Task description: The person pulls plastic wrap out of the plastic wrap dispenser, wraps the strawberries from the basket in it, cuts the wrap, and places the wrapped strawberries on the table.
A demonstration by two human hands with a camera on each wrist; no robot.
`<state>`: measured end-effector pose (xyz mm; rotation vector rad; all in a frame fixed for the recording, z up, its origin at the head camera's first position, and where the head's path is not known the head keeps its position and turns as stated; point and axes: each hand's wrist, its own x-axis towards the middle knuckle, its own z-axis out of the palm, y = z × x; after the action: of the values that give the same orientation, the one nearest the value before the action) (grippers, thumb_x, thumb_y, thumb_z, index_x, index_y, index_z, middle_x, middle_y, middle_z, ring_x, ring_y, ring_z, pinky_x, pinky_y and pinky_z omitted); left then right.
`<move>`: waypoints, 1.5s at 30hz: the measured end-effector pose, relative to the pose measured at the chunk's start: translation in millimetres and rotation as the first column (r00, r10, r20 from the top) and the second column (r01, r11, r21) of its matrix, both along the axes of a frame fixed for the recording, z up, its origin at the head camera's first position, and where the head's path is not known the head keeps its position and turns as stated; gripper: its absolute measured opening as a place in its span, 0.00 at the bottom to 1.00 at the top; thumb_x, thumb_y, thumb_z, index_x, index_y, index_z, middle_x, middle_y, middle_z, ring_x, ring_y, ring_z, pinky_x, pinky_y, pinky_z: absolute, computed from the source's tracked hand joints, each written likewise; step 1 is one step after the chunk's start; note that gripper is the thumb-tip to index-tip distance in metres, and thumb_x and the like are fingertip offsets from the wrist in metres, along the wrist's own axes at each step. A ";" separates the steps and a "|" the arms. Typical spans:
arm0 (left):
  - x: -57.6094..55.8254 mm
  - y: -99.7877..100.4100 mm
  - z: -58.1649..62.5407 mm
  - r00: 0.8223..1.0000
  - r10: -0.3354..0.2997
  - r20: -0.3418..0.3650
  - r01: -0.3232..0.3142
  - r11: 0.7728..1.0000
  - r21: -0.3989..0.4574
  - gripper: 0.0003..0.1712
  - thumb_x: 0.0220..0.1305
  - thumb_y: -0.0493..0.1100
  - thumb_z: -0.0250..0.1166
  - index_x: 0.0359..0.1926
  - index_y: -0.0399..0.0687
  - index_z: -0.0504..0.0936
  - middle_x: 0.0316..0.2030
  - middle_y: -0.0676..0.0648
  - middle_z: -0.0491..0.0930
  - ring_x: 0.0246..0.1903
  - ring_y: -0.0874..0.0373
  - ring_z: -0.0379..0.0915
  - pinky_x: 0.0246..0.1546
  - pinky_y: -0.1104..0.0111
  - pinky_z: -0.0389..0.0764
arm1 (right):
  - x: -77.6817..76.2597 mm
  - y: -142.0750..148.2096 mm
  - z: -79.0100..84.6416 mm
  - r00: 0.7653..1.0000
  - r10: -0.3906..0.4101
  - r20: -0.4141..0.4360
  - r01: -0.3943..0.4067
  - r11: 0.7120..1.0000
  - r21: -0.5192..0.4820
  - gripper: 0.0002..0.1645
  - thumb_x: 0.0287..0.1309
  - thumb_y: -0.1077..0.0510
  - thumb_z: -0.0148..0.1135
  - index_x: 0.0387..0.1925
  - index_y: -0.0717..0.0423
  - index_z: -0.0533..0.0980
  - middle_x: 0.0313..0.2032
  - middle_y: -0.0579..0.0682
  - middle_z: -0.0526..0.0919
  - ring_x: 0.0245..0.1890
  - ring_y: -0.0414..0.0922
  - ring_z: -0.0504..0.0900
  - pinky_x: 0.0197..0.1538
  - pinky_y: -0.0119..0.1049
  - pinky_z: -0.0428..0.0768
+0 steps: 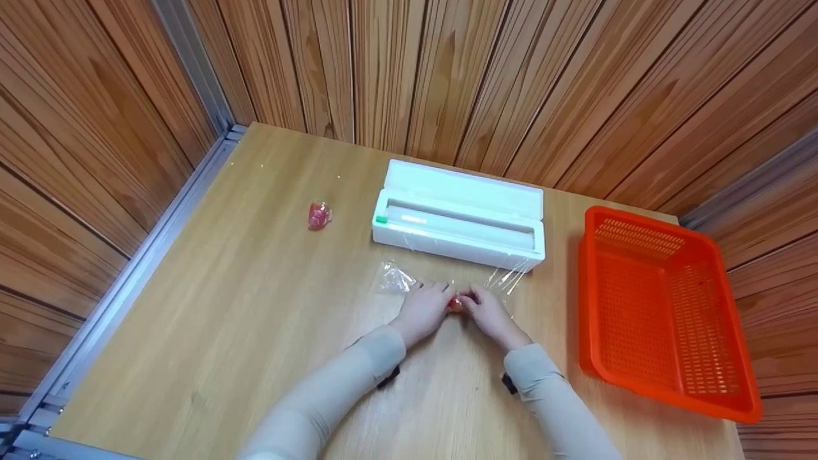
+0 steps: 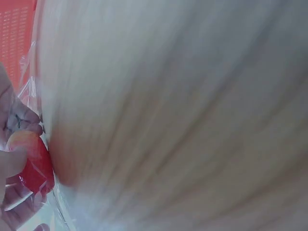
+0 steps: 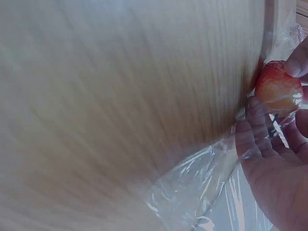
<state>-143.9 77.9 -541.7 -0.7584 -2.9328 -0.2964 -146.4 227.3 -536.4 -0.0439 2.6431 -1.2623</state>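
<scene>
Both hands meet around a small red and yellow apple [image 1: 455, 305] at the table's middle. My left hand [image 1: 423, 309] grips it, the thumb lying on its skin in the left wrist view. Close on the other side, my right hand [image 1: 491, 314] holds clear plastic wrap [image 3: 187, 180] against the apple [image 3: 279, 89]; the film crosses its curled fingers. Part of the wrap [image 1: 395, 278] lies flat left of the hands, and creased film runs from the right hand to the white box [image 1: 457, 248]. The hands hide much of the apple in the head view.
The lid of the white dispenser box stands raised at the back, a film roll [image 1: 460, 225] inside. A red fruit in plastic wrap [image 1: 317, 216] sits at the back left. An orange basket [image 1: 591, 306] stands at the right, and wooden walls enclose the table.
</scene>
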 end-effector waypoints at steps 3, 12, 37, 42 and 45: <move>-2.2 -0.3 1.6 0.999 -0.018 0.039 0.017 1.000 0.023 0.15 0.58 0.55 0.51 0.45 0.58 0.72 0.42 0.54 0.77 0.43 0.57 0.73 0.45 0.61 0.71 | 4.1 1.8 1.8 0.998 0.031 -0.045 -0.030 0.999 0.027 0.09 0.56 0.63 0.52 0.38 0.56 0.75 0.39 0.52 0.80 0.44 0.47 0.75 0.51 0.41 0.71; -9.0 -1.1 2.2 0.996 -0.041 0.074 0.035 0.995 0.093 0.16 0.59 0.56 0.50 0.43 0.57 0.74 0.40 0.52 0.77 0.40 0.56 0.74 0.43 0.62 0.73 | 15.2 6.7 8.7 0.998 0.014 -0.065 -0.008 0.995 0.098 0.22 0.54 0.59 0.56 0.52 0.55 0.68 0.43 0.53 0.77 0.47 0.49 0.75 0.53 0.44 0.71; -11.6 0.1 5.1 0.993 -0.041 0.107 0.034 0.997 0.065 0.10 0.59 0.51 0.50 0.37 0.56 0.75 0.37 0.53 0.74 0.38 0.56 0.72 0.40 0.62 0.71 | 26.8 55.0 4.7 0.880 -0.470 0.062 0.455 0.801 -0.389 0.03 0.57 0.64 0.49 0.31 0.62 0.66 0.23 0.48 0.79 0.26 0.41 0.80 0.37 0.31 0.78; -12.6 1.4 5.0 0.996 -0.043 0.078 0.040 0.998 0.045 0.08 0.58 0.48 0.51 0.36 0.56 0.74 0.37 0.53 0.73 0.37 0.56 0.72 0.38 0.62 0.73 | 22.1 57.9 0.9 0.847 -0.531 -0.022 0.522 0.839 -0.153 0.07 0.52 0.65 0.51 0.35 0.61 0.68 0.22 0.46 0.71 0.21 0.40 0.72 0.24 0.26 0.71; -13.2 2.5 5.3 0.997 -0.052 0.065 0.050 0.998 0.026 0.08 0.57 0.47 0.51 0.36 0.56 0.74 0.37 0.53 0.73 0.37 0.56 0.73 0.38 0.63 0.73 | 20.8 61.3 -2.4 0.863 -0.498 -0.084 0.503 0.864 0.041 0.11 0.50 0.63 0.50 0.38 0.60 0.68 0.25 0.49 0.71 0.24 0.42 0.71 0.26 0.30 0.69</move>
<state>-157.1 80.4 -536.4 -0.8370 -2.9687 -0.3676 -125.5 288.6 -538.8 0.6658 2.8578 -1.3313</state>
